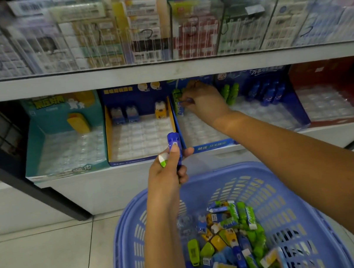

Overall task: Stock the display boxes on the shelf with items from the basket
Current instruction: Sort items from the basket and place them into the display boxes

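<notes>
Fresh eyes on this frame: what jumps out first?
The blue basket at bottom centre, heaped with small green, blue and yellow packets. Above it, the left hand grips a blue packet and a green-white packet; the right hand pinches a small bluish item at the back of a blue display box on the lower shelf.

Pale glossy floor tiles (40, 255); dark, perhaps metal, upright (55, 200).

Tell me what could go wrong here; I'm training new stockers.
The left hand grips a blue item and a green-white item together; one might slip past the basket. The right hand, pinching a small item at the back of the blue display box, could knock over the green items there.
</notes>
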Demonstrator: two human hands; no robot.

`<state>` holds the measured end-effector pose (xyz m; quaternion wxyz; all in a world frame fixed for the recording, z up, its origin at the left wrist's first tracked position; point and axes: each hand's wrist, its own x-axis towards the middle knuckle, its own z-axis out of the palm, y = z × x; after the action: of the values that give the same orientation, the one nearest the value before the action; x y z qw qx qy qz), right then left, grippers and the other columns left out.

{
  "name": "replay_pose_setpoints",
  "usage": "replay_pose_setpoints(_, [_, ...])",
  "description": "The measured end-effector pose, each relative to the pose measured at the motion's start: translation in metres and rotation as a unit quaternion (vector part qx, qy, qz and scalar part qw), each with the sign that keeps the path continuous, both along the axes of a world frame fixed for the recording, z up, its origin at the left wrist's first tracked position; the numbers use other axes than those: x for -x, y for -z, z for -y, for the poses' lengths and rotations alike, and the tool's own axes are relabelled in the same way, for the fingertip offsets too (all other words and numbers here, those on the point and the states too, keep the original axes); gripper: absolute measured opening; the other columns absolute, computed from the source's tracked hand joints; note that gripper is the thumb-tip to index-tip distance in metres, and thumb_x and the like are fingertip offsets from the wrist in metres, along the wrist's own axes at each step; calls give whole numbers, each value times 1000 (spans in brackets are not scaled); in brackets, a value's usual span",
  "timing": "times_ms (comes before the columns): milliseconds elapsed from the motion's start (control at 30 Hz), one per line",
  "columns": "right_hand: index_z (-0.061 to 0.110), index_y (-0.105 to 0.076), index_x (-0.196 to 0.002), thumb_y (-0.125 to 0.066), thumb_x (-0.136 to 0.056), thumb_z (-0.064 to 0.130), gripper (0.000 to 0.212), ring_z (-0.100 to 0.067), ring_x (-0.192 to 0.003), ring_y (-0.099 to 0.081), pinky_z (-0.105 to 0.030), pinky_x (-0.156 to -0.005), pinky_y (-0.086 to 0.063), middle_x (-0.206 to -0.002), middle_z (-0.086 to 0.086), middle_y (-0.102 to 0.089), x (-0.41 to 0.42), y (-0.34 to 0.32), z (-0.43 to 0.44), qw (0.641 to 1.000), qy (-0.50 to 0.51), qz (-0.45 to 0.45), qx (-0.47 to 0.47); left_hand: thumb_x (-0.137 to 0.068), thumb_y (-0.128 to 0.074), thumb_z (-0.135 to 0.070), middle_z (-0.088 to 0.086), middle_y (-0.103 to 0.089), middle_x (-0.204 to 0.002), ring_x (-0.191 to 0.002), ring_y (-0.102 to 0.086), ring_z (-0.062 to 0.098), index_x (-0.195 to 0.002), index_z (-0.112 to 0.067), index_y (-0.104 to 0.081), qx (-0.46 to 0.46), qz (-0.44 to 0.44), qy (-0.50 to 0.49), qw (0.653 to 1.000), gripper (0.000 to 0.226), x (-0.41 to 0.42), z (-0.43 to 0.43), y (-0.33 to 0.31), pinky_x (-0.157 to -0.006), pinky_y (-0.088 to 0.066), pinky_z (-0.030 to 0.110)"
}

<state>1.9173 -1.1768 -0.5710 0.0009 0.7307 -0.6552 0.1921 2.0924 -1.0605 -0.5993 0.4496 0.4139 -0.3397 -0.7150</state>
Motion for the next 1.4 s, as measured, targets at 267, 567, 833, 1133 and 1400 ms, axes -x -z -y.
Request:
replay_pose_setpoints(267, [9,-57,-123,-50,-97,19,29,-17,-70,-61,-24,-66,-51,-104,-11,-63,-12,-26,-64,945,30,294,-142,-98,-47,-33,3,-74,-97,-50,-38,4,-114,-21,-59,-7,-29,14,999,23,2,-9,-5,-46,-36,16])
replay_pose_setpoints(567, [17,-67,-98,-72,-79,12,20,-9,-75,-68,-20,-70,-55,-89,0,-71,-4,-22,-139,828,-20,536,-162,-83,-68,-31,-7,-56,-64,-49,-38,5,-106,-22,-67,66,76,41,994,25,17,-19,-6,-47,-36,17])
replay_pose_setpoints(833, [28,-62,-87,-83,-68,14,32,-12,-80,-66,-23,-73,-54,-86,7,-69,22,-16,-167,903,-22,422,-80,-81,-72,-20,-13,-50,-55,-46,-36,5,-93,-20,-68,72,33,-3,997,13,35,-22,-7,-43,-34,17])
replay_pose_setpoints(1133, [35,-64,-101,-76,-75,35,29,-4,-85,-63,-25,-80,-55,-102,14,-63,40,-33,-176,927,6,355,-123,-88,-65,-26,-2,-41,-51,-48,-36,8,-74,-7,-60,221,221,82,946,25,54,-29,-1,-49,-31,21])
replay_pose_setpoints(1400, [26,-66,-103,-72,-81,26,23,0,-81,-64,-10,-75,-50,-89,11,-67,40,-32,-175,965,5,247,-87,-86,-67,-28,-29,-64,-77,-71,-58,-13,-102,-38,-63,272,299,94,910,19,65,-30,-3,-58,-41,4])
